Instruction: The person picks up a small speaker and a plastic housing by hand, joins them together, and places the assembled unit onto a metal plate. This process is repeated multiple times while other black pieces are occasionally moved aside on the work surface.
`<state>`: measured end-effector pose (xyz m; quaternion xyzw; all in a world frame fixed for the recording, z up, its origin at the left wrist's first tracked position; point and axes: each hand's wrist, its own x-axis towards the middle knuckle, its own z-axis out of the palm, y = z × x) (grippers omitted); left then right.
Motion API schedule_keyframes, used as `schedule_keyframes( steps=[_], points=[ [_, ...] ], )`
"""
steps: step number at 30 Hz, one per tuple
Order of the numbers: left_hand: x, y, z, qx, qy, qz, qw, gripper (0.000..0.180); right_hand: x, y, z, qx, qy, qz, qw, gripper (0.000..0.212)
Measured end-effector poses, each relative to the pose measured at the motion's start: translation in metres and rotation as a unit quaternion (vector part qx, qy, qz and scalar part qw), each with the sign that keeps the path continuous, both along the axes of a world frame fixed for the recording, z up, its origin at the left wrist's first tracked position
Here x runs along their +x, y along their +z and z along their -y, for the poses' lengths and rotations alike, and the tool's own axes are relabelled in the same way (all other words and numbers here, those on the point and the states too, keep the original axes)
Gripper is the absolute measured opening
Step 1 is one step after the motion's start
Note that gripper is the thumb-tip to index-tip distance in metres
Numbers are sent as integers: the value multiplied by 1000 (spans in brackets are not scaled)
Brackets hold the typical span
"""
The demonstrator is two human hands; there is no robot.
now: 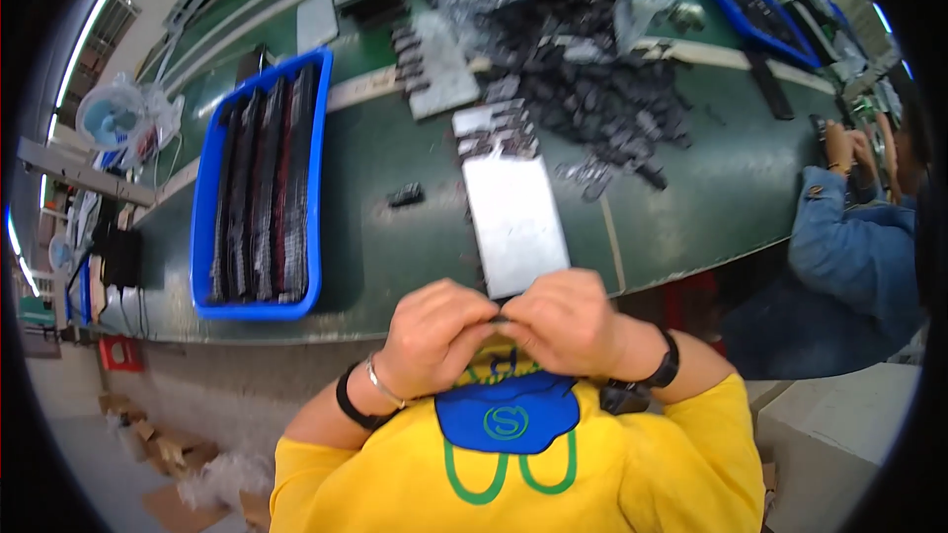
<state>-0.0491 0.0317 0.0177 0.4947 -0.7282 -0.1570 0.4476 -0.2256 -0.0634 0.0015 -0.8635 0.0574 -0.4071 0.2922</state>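
Small dark piece (502, 319) pinched between fingertips of left hand (432, 331) and right hand (565, 321), both closed on it; white rectangular plate (515, 222) just beyond.

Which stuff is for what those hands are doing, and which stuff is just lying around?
Probably for the work:
small dark piece, pinched between the left hand and right hand
white board just ahead of them
heap of dark pieces
blue tray of dark strips

Probably just lying around:
fan at the left
cardboard on the floor
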Motion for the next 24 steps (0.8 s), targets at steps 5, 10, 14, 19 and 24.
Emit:
schedule_keyframes(
  steps=[5,10,14,19,24],
  points=[
    [0,6,-2,16,20,5,1000,19,0,2,0,131,42,-12,990,23],
    [1,11,1,45,40,-2,998,17,-3,15,1,216,23,-62,974,21],
    [-2,5,3,28,28,11,999,16,-2,12,6,83,-12,-75,994,19],
    [-1,9,0,67,-5,11,998,18,-3,6,9,-13,18,-54,998,19],
    [1,13,-4,107,-43,-26,993,18,-3,3,1,1,28,-30,999,20]
  ],
)
